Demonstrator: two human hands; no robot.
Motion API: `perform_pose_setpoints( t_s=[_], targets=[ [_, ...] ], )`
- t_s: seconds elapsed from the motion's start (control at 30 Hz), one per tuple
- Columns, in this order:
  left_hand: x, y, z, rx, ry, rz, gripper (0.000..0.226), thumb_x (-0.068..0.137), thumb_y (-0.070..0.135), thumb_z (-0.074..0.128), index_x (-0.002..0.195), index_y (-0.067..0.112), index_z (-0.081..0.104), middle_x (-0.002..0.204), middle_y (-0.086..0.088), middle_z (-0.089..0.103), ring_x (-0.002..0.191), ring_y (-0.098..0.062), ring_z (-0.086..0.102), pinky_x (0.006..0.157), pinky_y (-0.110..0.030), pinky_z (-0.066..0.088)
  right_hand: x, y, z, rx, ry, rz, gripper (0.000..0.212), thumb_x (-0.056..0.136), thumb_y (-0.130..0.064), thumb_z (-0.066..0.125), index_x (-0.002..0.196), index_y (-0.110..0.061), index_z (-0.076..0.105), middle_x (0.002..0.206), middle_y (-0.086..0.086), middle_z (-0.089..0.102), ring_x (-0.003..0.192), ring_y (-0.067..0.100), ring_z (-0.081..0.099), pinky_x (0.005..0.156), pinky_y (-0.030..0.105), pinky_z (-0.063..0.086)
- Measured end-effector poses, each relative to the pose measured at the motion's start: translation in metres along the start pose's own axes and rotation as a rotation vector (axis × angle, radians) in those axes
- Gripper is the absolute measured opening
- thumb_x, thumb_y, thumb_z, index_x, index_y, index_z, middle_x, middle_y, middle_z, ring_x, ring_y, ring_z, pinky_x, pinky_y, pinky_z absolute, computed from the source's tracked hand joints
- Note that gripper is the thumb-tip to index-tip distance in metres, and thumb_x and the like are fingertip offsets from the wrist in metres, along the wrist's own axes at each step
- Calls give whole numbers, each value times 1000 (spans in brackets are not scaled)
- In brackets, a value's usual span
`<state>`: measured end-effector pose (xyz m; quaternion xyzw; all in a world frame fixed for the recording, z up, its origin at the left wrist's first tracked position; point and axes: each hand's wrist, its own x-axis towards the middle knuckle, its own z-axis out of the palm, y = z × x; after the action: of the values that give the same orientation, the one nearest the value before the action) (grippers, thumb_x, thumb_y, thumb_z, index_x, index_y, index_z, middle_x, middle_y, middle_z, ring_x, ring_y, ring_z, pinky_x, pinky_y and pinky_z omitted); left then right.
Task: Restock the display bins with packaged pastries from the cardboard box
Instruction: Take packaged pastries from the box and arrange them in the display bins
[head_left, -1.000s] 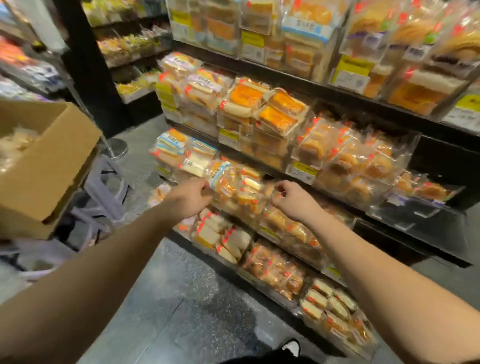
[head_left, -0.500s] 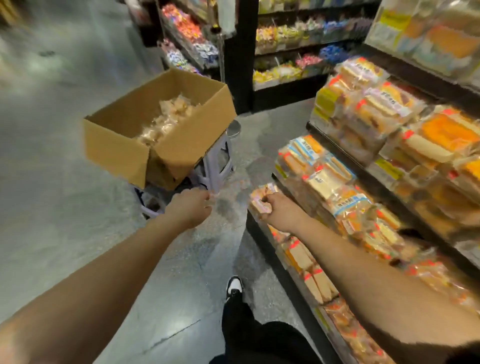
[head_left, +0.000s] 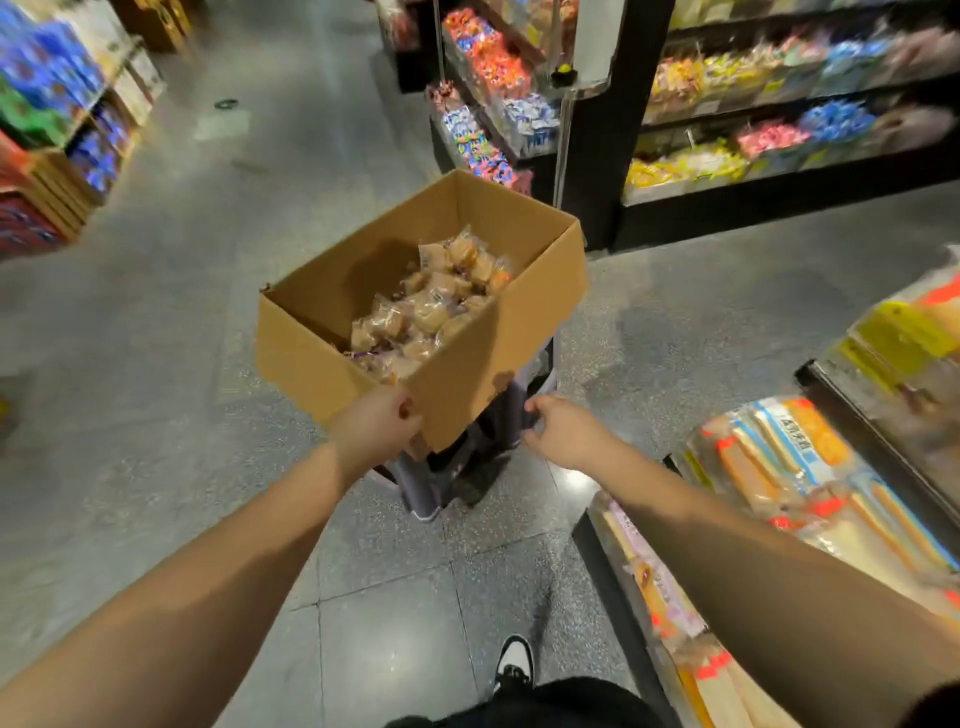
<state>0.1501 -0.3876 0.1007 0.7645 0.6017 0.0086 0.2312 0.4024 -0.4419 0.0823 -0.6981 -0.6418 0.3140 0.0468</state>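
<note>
Most of the grey plastic stool (head_left: 426, 488) is hidden under the brown cardboard box (head_left: 467, 379); shelf labels are blurred unreadable.

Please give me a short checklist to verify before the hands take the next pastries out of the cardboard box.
1. Cardboard box open on top: ok, no flaps cover it.
2. Packaged pastries left inside: ok, a pile lies toward the box's right side.
3. Left hand holding the box steady: ok, it grips the near corner.
4. Right hand free to pick: ok, it holds nothing and is beside the box, below its rim.
5. Box seated firmly on the stool: cannot tell, the box hides the seat and overhangs it.
6. Room in the display bins: cannot tell, only a blurred part shows.
</note>
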Motion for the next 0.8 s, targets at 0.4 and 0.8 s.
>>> perform_pose_setpoints(
  t_s=[0.4,0.8],
  targets=[
    [172,-81,-46,-174,30,-198,19,90,28,55,107,20,59,89,-1,65,78,-19,63,72,-37,56,179,-70,-29,11,51,12,33,99,-24,48,130,-14,55,132,6,52,107,23,58,88,35,49],
    [362,-167,-56,-149,-258,-147,18,93,23,55,106,10,58,102,-7,61,87,-24,60,75,-36,51,358,-101,-9,-48,5,320,30,99,-27,51,126,-16,58,119,5,61,96,23,60,71,33,48]
  ],
)
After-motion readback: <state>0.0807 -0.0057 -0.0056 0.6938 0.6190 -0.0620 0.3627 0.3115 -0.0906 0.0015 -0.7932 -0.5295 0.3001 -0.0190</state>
